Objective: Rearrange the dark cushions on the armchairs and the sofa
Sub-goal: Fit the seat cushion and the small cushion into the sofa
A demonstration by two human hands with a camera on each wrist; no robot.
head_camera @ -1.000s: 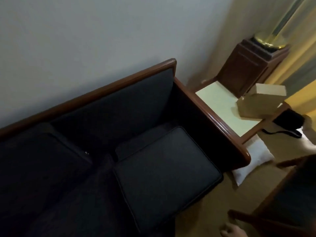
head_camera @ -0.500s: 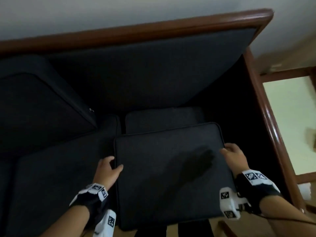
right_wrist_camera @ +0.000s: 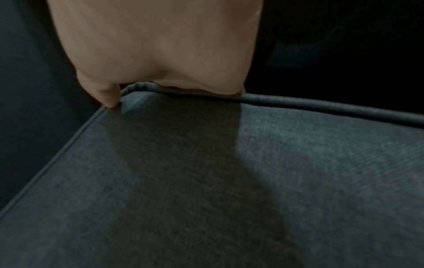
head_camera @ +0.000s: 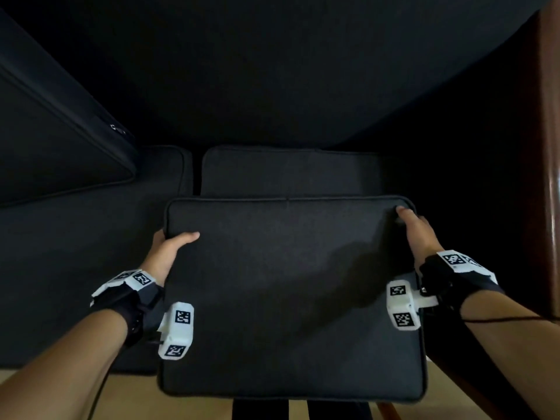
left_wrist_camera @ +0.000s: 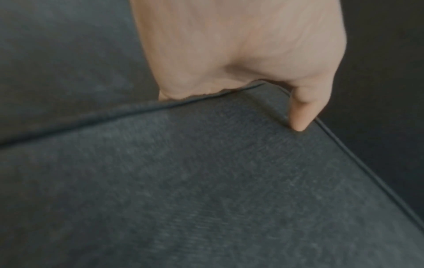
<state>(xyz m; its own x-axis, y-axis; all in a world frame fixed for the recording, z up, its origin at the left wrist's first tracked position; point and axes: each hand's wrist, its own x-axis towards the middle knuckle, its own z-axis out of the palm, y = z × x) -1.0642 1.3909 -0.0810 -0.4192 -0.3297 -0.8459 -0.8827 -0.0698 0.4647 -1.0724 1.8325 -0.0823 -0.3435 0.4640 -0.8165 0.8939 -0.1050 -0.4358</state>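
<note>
A dark square cushion point(head_camera: 291, 292) lies on the right seat of the sofa point(head_camera: 272, 86), its near edge past the seat front. My left hand point(head_camera: 169, 247) grips its left edge near the far corner, thumb on top and fingers under; the left wrist view shows that thumb pressing the cushion point(left_wrist_camera: 206, 181) by the piping. My right hand point(head_camera: 415, 228) grips the far right corner the same way, thumb on the cushion point(right_wrist_camera: 229, 181) top in the right wrist view. The fingers of both hands are hidden beneath it.
Another dark cushion point(head_camera: 54, 140) leans at the left against the sofa back. A seat cushion point(head_camera: 291, 171) shows behind the held one. The wooden armrest point(head_camera: 548, 147) runs down the right edge. Tan floor point(head_camera: 127, 398) shows below.
My head came closer and lower over the sofa. Both hands went from touching the cushion's sides to gripping its far corners, and the cushion has slid toward me over the seat front.
</note>
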